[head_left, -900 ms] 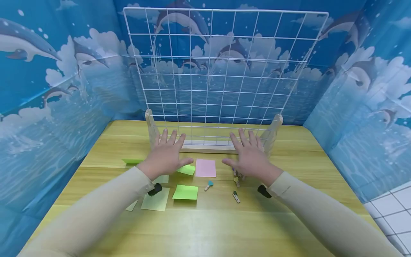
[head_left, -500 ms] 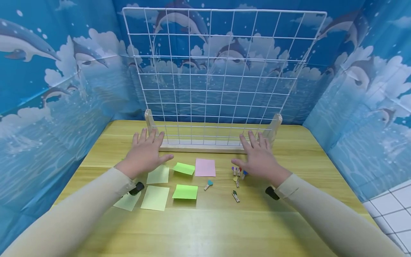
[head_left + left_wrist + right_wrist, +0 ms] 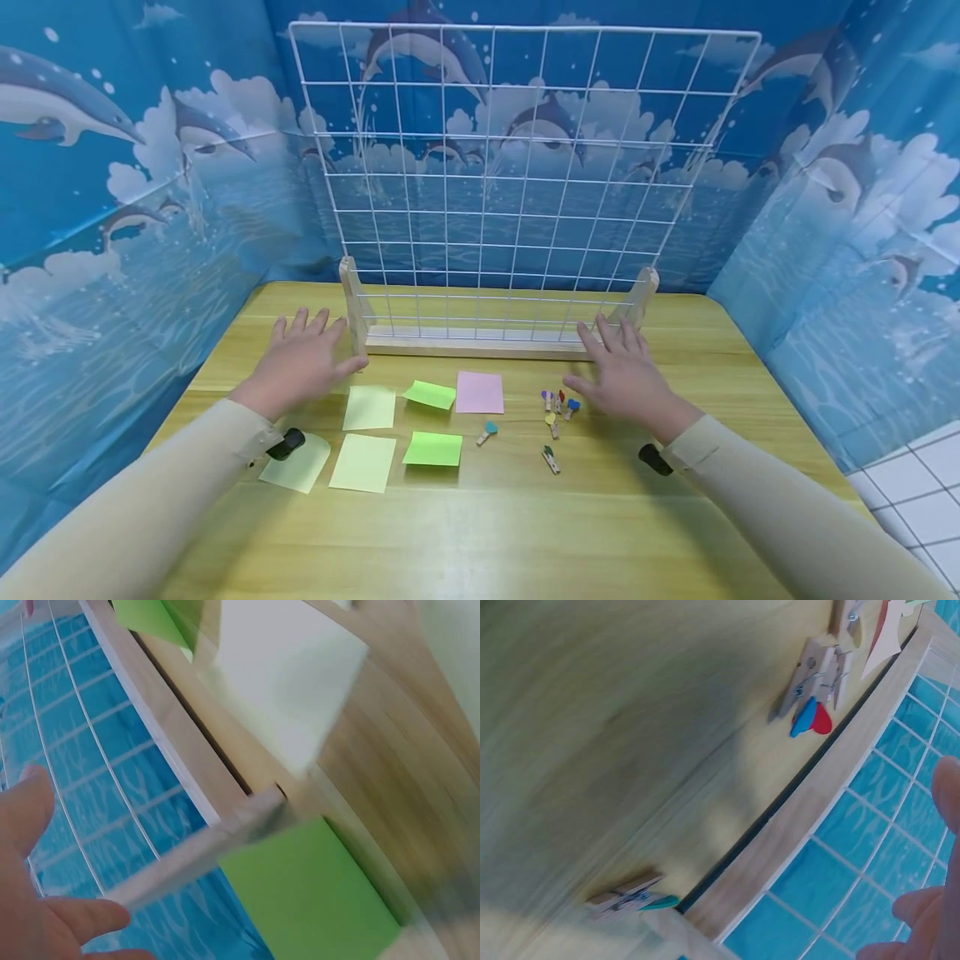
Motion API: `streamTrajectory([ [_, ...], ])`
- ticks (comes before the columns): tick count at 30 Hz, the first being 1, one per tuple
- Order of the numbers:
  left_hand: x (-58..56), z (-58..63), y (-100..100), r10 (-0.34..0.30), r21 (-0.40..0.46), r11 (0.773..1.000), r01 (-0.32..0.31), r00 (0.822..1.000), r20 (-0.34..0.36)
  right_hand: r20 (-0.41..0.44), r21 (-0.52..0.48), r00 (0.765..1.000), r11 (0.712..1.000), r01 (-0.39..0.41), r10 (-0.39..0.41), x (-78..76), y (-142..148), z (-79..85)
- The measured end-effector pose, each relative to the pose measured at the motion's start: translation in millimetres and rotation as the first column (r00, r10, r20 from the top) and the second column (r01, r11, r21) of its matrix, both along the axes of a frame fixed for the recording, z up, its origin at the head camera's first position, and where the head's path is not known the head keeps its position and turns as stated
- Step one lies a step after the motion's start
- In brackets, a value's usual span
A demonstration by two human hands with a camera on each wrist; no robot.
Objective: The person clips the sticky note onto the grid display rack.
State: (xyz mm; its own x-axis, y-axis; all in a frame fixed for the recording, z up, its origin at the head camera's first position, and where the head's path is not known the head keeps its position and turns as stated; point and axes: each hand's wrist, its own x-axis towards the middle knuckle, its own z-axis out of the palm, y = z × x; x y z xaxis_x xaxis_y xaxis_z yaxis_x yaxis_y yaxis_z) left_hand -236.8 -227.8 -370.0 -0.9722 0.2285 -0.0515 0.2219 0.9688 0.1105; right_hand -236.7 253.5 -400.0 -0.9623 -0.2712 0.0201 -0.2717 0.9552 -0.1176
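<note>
My left hand (image 3: 300, 367) is held over the left side of the table with its fingers spread, holding nothing. Beneath it in the left wrist view lies a green sticky note (image 3: 311, 896), hidden by the hand in the head view. Pale yellow-green notes (image 3: 370, 407) (image 3: 362, 462) lie to its right, and another pale note (image 3: 300, 462) is partly under the wrist. My right hand (image 3: 626, 379), also spread and holding nothing, hovers beside a cluster of small wooden clothespins (image 3: 558, 404) with coloured hearts. Another clothespin (image 3: 630, 896) shows in the right wrist view.
A white wire grid (image 3: 517, 175) stands upright in a wooden base (image 3: 472, 344) at the back. Mid-table are bright green notes (image 3: 432, 450), a pink note (image 3: 480, 392), a teal-heart clothespin (image 3: 487, 432) and a green-topped one (image 3: 551, 459). Blue dolphin curtains (image 3: 187, 208) surround the table.
My hands have moved apart, the left well to the left and the right somewhat to the right. More of the pale notes and the clothespins is uncovered. The items on the table stay put.
</note>
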Motion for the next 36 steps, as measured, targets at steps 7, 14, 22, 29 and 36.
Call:
streamTrajectory([
  [7, -1.3, -2.7, -25.8, 0.023, 0.003, 1.0, -0.023, 0.999, 0.038, 0.003, -0.005, 1.0, 1.0, -0.002, 0.002, 6.9, 10.0, -0.8],
  [14, -6.3, -13.1, -47.3, 0.046, 0.015, 0.999, -0.046, 0.999, 0.03, -0.035, -0.01, 0.999, 0.999, -0.033, 0.033, 11.4, 19.1, -9.7],
  [22, -5.6, -23.9, -67.0, 0.072, 0.066, 0.995, -0.079, 0.992, 0.101, -0.013, -0.009, 1.0, 1.0, -0.02, 0.02, 18.8, 22.4, -15.4],
  [29, -3.5, -28.4, -78.8, 0.074, 0.141, 0.985, -0.098, 0.984, 0.165, 0.018, -0.01, 1.0, 1.0, -0.016, 0.016, 20.0, 30.9, -19.8],
  [36, 0.9, -32.6, -81.8, 0.078, 0.159, 0.981, -0.113, 0.975, 0.209, 0.046, 0.012, 0.999, 1.0, 0.019, -0.02, 19.5, 41.3, -26.0],
])
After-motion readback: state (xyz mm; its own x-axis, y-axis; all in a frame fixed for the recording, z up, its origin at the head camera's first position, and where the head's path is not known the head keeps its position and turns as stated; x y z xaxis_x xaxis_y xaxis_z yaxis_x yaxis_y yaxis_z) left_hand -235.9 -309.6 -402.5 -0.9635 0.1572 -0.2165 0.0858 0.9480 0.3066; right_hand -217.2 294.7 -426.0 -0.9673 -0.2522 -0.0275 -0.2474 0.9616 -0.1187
